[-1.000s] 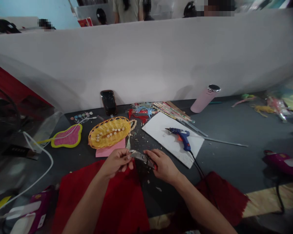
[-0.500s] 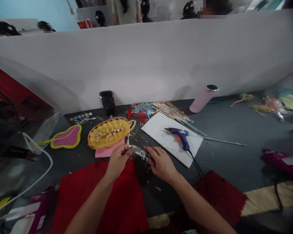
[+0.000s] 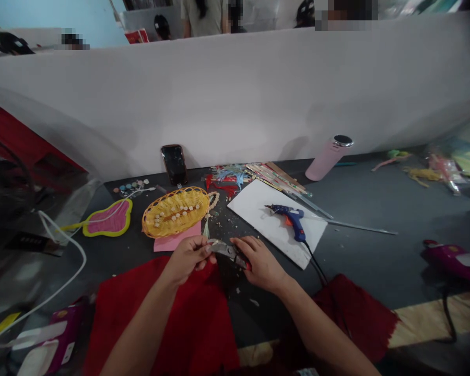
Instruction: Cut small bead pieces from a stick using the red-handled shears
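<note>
Dark-grey tabletop [image 3: 360,201]; over it, in from the near edge, red-handled grey metal pliers [image 3: 226,251], probably rigid, best held by the handles; right grip [image 3: 263,265] curled round these, left grip [image 3: 188,258] pinched at their tips, contents unclear to me.

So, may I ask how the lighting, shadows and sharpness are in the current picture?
Head view: dim, soft light; a faint shadow on the white partition left of the pink bottle; mild sheen on the grey table; left and right edges look stretched and blurry; the pliers are recognisable, but details at their tip are too small to tell.
</note>
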